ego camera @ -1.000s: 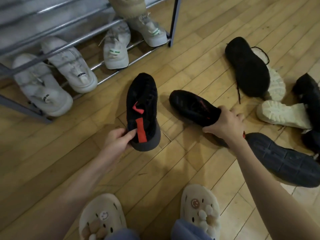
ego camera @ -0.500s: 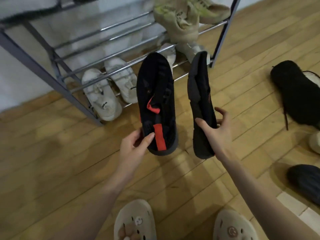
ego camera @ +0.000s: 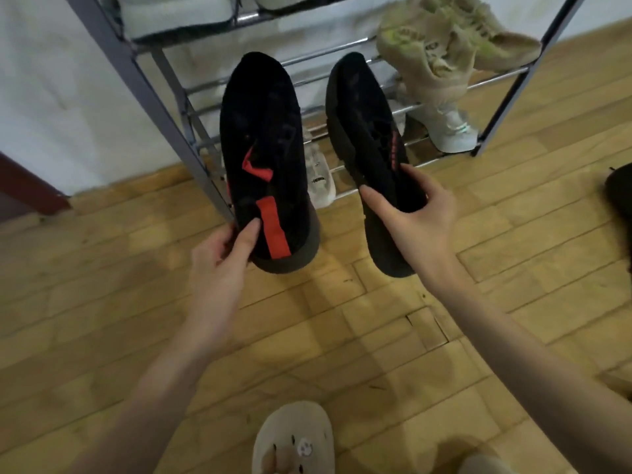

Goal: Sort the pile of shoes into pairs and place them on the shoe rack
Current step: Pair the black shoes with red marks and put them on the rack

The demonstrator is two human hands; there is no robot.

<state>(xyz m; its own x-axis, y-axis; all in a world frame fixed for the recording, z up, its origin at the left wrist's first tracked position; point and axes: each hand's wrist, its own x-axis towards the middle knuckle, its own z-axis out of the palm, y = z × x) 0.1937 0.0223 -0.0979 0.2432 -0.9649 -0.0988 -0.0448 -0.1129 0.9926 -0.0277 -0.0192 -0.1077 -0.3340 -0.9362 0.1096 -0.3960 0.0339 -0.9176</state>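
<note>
I hold two matching black shoes with red trim in the air in front of the metal shoe rack (ego camera: 160, 107). My left hand (ego camera: 222, 254) grips the heel of the left black shoe (ego camera: 263, 145), whose red heel strap faces me. My right hand (ego camera: 410, 213) grips the heel end of the right black shoe (ego camera: 366, 124), tilted a little on its side. Both toes point toward the rack's middle shelf. A beige pair with yellow-green laces (ego camera: 441, 46) sits at the right end of that shelf.
White sneakers stand on the bottom shelf: one (ego camera: 448, 128) at the right, another (ego camera: 319, 172) partly hidden behind the black shoes. Pale shoes (ego camera: 171, 12) fill the top shelf. A black shoe (ego camera: 620, 193) lies at the right edge of the wooden floor. My slipper (ego camera: 294, 439) is below.
Both black shoes have risen from the floor and moved toward the rack. The right shoe has turned from sole-sideways to more upright. My view has swung up and left, away from the pile.
</note>
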